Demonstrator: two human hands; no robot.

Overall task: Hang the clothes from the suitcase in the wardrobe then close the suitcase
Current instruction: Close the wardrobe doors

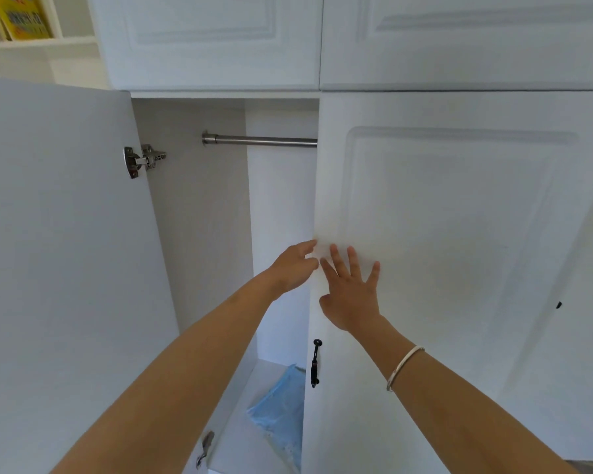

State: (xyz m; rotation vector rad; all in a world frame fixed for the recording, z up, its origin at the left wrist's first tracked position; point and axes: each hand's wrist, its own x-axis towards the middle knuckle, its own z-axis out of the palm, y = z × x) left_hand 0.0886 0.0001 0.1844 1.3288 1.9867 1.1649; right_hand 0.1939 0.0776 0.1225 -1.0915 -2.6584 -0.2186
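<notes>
The white wardrobe (199, 217) is standing straight in front of the person and is filling most of the view. Its left door (65, 251) is standing wide open toward the near left, and its right door (459, 217) is covering the right half. The right hand (351, 292) is lying flat on the front of the right door near its left edge, with the fingers straight and spread apart, and it is holding nothing. The left hand (297, 265) is reaching to this same edge from the opening side, just beside the right hand. Its fingers are bending a little toward the edge, but the tips are getting lost in a bright blur, so I cannot tell if they are gripping the door or only touching it. Inside, high and far, a metal rail (259, 141) is running from the left wall to behind the right door. Low in the opening, a blue cloth (281, 412) is lying on the wardrobe floor, partly hidden by the right door. A black handle (315, 363) is sitting on the right door below the hands. A metal hinge (144, 160) is joining the left door to the wardrobe wall. A pale bracelet (404, 367) is sitting on the right wrist. Above the wardrobe, two upper cabinet doors (213, 39) are staying closed. At the far left top, a yellow book (21, 15) is standing on a white shelf (45, 42).
</notes>
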